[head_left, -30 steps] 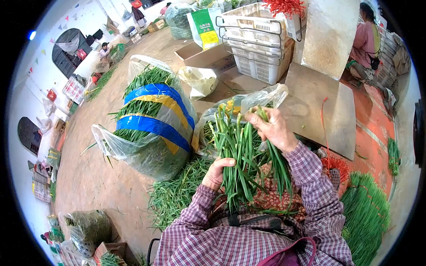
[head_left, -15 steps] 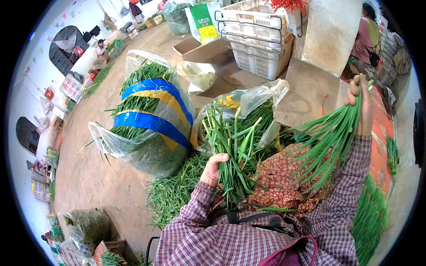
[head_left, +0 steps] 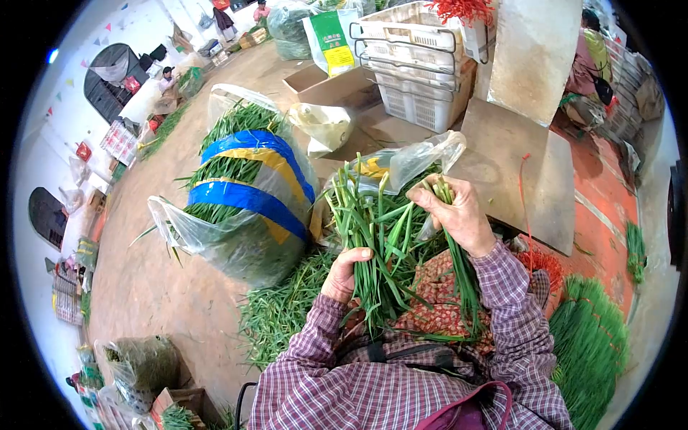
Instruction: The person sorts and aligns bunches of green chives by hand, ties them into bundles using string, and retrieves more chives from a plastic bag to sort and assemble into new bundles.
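My left hand [head_left: 344,274] is closed around a bunch of green chives [head_left: 374,287], stems up and leaves hanging down over my lap. My right hand [head_left: 459,213] grips a second, thinner bunch of chives [head_left: 466,287] near its pale stem ends, slightly higher and to the right of the first. Its leaves fall onto the red patterned cloth [head_left: 432,283] on my lap. Behind both bunches stands an open clear plastic bag [head_left: 423,159] of greens. Loose green leaves [head_left: 279,315] are heaped at my left.
A full plastic bag bound with blue-and-yellow tape [head_left: 251,208] stands front left. Stacked white crates [head_left: 412,97] and a cardboard box [head_left: 326,86] are farther back. To my right lie red ties [head_left: 541,269] and a large pile of bundled chives [head_left: 591,344]. Another person [head_left: 589,64] sits back right.
My right hand has come down and left from the far right, carrying its chives beside the other bunch. Its leaves, spread out before, now hang down. My left hand stays in place.
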A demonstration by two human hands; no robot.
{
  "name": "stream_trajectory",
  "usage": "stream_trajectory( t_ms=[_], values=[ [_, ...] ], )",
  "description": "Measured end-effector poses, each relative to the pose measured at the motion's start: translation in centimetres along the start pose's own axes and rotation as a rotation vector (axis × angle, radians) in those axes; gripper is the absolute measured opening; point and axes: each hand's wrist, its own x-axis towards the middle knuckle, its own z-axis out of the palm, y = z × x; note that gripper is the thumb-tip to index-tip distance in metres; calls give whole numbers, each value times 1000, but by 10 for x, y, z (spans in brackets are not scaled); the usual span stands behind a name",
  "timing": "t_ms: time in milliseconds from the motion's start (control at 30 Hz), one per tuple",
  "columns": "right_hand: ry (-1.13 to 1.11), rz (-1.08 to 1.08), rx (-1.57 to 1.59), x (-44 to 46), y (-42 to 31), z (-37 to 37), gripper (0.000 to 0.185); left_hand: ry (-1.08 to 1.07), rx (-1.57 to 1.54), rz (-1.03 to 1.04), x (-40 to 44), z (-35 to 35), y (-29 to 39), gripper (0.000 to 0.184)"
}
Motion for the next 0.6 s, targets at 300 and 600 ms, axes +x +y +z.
stream_trajectory(
  t_ms=[300,600],
  values=[
    [492,-184,439,13,-47,-112,28,-158,-76,242,-29,35,42,62],
    [-193,-94,-315,-23,-19,8,22,-151,-108,72,-26,58,10,72]
  ],
)
